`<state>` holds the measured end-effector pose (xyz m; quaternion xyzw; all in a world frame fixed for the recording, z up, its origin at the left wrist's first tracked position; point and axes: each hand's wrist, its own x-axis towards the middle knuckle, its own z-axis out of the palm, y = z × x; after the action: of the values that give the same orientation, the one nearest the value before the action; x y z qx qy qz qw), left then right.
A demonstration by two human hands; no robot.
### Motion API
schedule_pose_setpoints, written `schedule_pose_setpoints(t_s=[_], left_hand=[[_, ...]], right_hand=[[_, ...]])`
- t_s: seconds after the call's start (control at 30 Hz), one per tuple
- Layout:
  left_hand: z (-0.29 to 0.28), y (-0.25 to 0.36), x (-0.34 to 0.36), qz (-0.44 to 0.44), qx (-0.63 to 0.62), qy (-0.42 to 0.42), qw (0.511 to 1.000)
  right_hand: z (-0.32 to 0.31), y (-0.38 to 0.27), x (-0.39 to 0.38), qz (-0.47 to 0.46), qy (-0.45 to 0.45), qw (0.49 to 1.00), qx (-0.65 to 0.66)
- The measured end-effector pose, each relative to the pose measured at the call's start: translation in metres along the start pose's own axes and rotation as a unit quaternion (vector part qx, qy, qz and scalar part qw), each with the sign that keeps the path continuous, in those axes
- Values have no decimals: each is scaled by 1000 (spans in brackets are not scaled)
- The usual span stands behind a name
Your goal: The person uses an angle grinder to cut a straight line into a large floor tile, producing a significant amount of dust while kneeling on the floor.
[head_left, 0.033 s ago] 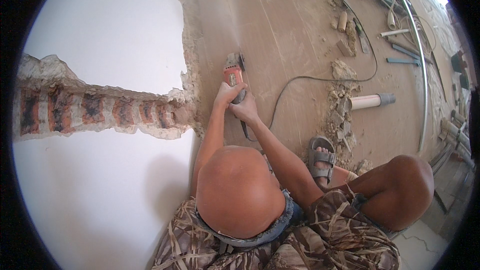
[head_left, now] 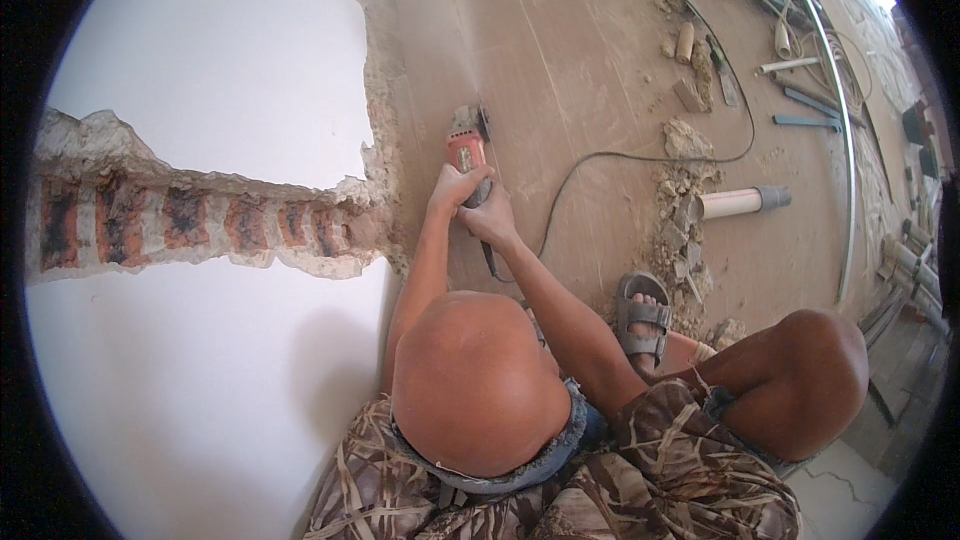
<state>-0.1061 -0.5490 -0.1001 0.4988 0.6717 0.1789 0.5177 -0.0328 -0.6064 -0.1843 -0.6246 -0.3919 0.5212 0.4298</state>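
Observation:
A red angle grinder [head_left: 465, 148] with a metal head and a dark disc [head_left: 485, 122] is held low over the dusty floor [head_left: 570, 80]. My left hand [head_left: 455, 186] is closed around the front of its body, just behind the red housing. Behind and to the right of it, my right hand [head_left: 491, 216] wraps the dark rear handle. From that end a black power cord [head_left: 600, 155] loops away to the right. A pale plume of dust [head_left: 462, 40] streams off the disc toward the far side.
On the left, a white wall [head_left: 220, 50] has a rough channel [head_left: 205, 220] exposing brick. Rubble [head_left: 680, 230] lies by a cream pipe with a grey end [head_left: 740, 202]. A long white strip [head_left: 845, 170] runs along the right, near blue strips [head_left: 808, 123] and tools. My sandalled foot [head_left: 645, 320] is beside the rubble.

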Motion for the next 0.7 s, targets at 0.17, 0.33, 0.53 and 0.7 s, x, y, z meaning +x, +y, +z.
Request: schedule_pose_setpoints(t_s=[0.17, 0.33, 0.53, 0.7], left_hand=[[4, -16, 8, 32, -11, 83, 996], [7, -23, 11, 46, -25, 73, 996], [7, -26, 11, 31, -16, 81, 996], [4, -25, 11, 1, -3, 14, 1000]], right_hand=[[5, 2, -3, -16, -6, 1000, 18], [-4, -6, -11, -6, -6, 1000, 0], [-7, -12, -18, 8, -17, 1000, 3], [-11, -9, -19, 11, -17, 1000, -6]])
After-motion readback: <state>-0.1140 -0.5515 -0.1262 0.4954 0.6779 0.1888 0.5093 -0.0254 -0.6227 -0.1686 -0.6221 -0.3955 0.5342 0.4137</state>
